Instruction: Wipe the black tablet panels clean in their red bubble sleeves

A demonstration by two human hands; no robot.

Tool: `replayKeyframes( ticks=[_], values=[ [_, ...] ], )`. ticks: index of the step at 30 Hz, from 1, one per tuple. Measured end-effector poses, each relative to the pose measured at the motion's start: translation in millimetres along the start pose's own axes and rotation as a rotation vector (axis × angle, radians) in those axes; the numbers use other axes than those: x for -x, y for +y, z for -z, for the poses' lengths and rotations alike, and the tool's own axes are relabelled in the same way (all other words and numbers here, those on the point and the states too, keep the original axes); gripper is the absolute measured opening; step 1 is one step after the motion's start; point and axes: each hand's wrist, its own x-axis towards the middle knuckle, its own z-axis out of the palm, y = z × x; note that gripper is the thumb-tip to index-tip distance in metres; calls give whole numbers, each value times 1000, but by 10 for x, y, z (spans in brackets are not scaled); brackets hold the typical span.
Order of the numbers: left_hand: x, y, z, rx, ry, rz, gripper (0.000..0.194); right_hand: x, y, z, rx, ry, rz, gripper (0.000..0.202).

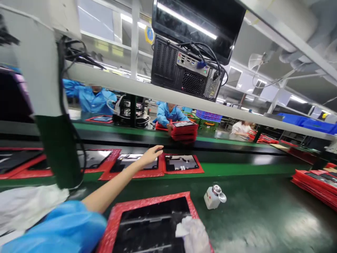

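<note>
While our left hand [152,154] reaches flat and spread over the panel [134,162] on the belt at twelve o'clock, our right hand [193,234], gloved at six o'clock, bunches a cloth on the near panel [150,225]. Overreaching could drag our sleeve [60,228] and tip the bottle [213,197] at three.

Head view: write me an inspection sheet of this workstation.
Surface: dark green bench, conveyor belt beyond.
Job's things: red tray with black panel in front; red tray on belt under the left hand.
Clutter: white dispenser bottle; stack of red trays at right.
Hands: left hand open, reaching over the belt; right hand gloved, holding a white cloth on the panel.
Cables: black bundle down the post.
Surroundings: workers in blue across the belt; computer overhead.
</note>
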Motion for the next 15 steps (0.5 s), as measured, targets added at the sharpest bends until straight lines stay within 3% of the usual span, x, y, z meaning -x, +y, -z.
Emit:
replayKeyframes(
  ticks=[3,6,8,10,13,15],
  values=[
    [830,-65,547,-130,-79,13,23,-142,-363,-171,-51,-68,27,25],
    [1765,-260,721,-269,-34,141,25,-436,-923,-408,-99,-131,89,23],
    [2237,-418,620,-235,-57,307,32,-715,-1175,-517,-122,-170,129,22],
    [2521,-540,435,-133,-86,340,41,-994,-1164,-521,-118,-190,111,19],
    [2657,-604,192,-76,-41,247,47,-1224,-742,-322,-59,-157,-33,20],
    [2648,-587,111,-82,-24,216,47,-1171,-509,-140,-19,-118,-115,22]
  ],
)
